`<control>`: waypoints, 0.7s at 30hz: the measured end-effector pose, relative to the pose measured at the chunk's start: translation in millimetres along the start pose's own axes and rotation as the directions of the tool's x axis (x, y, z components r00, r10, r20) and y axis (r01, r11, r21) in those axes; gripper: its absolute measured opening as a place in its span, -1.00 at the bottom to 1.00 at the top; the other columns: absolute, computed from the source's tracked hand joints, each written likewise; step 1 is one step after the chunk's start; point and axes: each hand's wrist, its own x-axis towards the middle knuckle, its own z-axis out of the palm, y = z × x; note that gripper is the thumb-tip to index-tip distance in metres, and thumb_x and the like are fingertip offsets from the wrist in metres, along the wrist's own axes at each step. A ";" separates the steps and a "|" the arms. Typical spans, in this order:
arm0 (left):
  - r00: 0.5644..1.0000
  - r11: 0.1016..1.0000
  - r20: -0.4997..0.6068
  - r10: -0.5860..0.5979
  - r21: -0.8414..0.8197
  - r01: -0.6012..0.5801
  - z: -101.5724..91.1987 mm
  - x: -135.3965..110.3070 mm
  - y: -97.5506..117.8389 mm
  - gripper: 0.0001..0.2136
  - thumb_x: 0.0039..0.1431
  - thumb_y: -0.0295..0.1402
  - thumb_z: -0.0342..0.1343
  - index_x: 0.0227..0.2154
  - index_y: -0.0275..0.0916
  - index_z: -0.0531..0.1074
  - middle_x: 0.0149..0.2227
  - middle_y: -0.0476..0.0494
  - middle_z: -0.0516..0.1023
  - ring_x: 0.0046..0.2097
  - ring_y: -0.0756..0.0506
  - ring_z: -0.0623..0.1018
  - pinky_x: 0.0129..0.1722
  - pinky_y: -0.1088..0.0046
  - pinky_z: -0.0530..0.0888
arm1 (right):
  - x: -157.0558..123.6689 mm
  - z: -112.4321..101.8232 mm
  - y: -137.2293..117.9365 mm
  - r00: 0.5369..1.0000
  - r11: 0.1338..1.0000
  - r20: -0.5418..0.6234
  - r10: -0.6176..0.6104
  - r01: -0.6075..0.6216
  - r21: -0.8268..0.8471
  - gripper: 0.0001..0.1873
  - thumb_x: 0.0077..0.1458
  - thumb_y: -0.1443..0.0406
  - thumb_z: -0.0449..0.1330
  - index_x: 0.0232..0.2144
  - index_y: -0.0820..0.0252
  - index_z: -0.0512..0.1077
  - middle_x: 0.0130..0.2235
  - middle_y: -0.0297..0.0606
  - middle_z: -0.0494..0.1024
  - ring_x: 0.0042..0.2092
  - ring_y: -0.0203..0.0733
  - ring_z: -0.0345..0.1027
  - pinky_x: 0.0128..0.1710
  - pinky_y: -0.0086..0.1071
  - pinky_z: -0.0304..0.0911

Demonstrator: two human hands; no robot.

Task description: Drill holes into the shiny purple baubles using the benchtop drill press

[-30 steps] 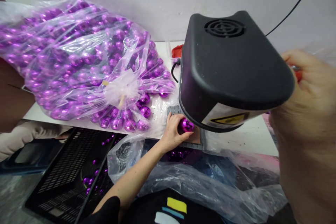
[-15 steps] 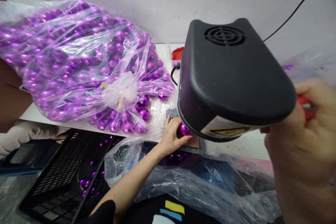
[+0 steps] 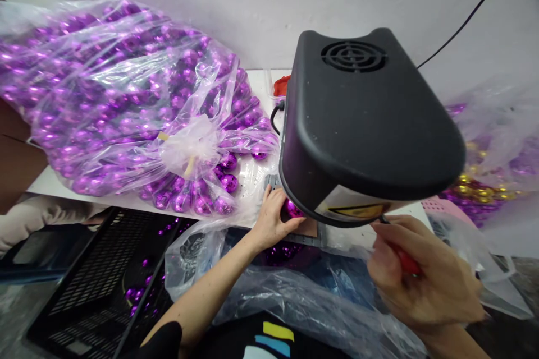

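My left hand [image 3: 273, 217] has its fingers closed around a shiny purple mirror ball [image 3: 293, 210], steadying it at a brown block [image 3: 310, 229] on a grey metal base [image 3: 322, 234]. Above the ball looms a black machine head [image 3: 370, 129] with a round vent and a warning label, hiding whatever is underneath. To the right of that head, my right hand [image 3: 425, 275] wraps around a red handle [image 3: 407, 262], whose thin dark rod reaches toward the machine's lower edge. Where the rod joins is hidden.
A large clear bag [image 3: 138, 95] of purple balls covers the left of the white table, with several loose balls [image 3: 229, 182] nearby. Below stands a black crate [image 3: 80, 286]. Clear plastic [image 3: 320, 297] drapes across my lap. At right lie purple and gold balls [image 3: 480, 190] and a pink basket [image 3: 448, 210].
My right hand has come down and inward with the red handle, from beside the machine head to below its right edge. My left hand keeps its hold on the ball.
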 end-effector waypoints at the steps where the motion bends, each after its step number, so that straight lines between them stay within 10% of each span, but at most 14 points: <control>1: 1.000 1.000 0.007 -0.006 -0.002 0.006 -0.6 0.2 1.1 -0.57 0.06 -0.14 0.35 -0.02 -0.14 0.50 0.01 -0.21 0.60 0.16 -0.32 0.50 0.32 -0.08 0.28 | -0.2 1.3 1.0 0.999 0.999 -0.008 -0.042 0.042 0.007 -0.88 0.16 0.33 0.13 -0.22 0.22 0.40 -0.40 -0.31 0.42 -0.39 -0.41 0.32 -0.52 -0.50 0.18; 21: 0.999 0.999 -0.026 0.039 0.029 -0.038 2.5 -3.7 -2.7 -0.46 0.12 -0.06 0.31 0.10 -0.19 0.40 0.06 -0.24 0.56 0.18 -0.30 0.47 0.33 -0.07 0.25 | -20.8 16.5 16.1 0.995 1.000 -0.099 -0.009 0.007 -0.021 -0.97 0.02 0.36 0.17 -0.42 0.15 0.41 -0.40 -0.29 0.41 -0.44 -0.38 0.21 -0.52 -0.41 0.09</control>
